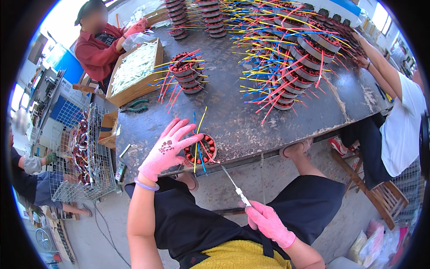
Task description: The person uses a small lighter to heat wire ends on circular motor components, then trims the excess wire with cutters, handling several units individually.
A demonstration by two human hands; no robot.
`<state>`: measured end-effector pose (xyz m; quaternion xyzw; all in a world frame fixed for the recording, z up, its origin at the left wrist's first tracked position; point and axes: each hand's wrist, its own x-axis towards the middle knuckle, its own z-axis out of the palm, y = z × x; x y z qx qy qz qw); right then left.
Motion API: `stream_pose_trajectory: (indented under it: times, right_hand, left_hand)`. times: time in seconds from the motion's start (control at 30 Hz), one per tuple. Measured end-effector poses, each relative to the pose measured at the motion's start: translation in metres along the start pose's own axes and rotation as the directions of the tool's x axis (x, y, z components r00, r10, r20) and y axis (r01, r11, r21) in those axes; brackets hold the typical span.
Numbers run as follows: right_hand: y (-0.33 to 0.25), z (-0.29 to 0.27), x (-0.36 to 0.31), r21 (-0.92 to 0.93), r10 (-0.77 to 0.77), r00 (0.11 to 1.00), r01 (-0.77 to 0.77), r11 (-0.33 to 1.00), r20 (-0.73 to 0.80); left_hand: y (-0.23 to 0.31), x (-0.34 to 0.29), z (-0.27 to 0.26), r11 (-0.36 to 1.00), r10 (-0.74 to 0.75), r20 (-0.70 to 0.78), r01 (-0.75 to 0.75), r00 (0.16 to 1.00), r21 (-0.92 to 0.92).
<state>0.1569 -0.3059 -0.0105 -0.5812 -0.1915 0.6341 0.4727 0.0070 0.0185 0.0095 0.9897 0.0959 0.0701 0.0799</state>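
A motor stator [212, 145] with red copper coils lies near the table's front edge, with red, blue and yellow wires across it. My left hand [165, 148], in a pink glove, lies over its left side with the fingers spread, index finger and thumb at its rim. In my right hand [271, 224], also pink-gloved, is a slim tool [239, 192] with a white body and a thin metal shaft. The shaft's tip is at the end of a red wire by the stator's front rim; whether it grips the wire I cannot tell.
A short stack of wired stators [191, 83] stands farther back, and tall leaning stacks [291, 80] fill the back right. Green-handled pliers [135, 106] lie beside a box of white strips [139, 65]. Co-workers sit at the far left and right. A wire cage [92, 157] stands left.
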Motion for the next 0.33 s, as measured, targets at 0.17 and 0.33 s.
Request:
stream_pose_trajectory:
  times: [0.17, 0.33]
  right_hand:
    - [0.0027, 0.0001, 0.0018, 0.007, 0.012, 1.0, -0.012, 1.0, 0.001]
    - [0.0122, -0.0041, 0.0057, -0.044, -0.023, 1.0, 0.024, 0.999, 0.009]
  left_hand:
    - [-0.0006, -0.0003, 0.0011, 1.0, -0.017, 0.012, 0.017, 1.0, -0.007]
    - [-0.0007, 0.0, 0.001, 0.999, -0.03, 0.032, 0.031, 0.999, -0.022]
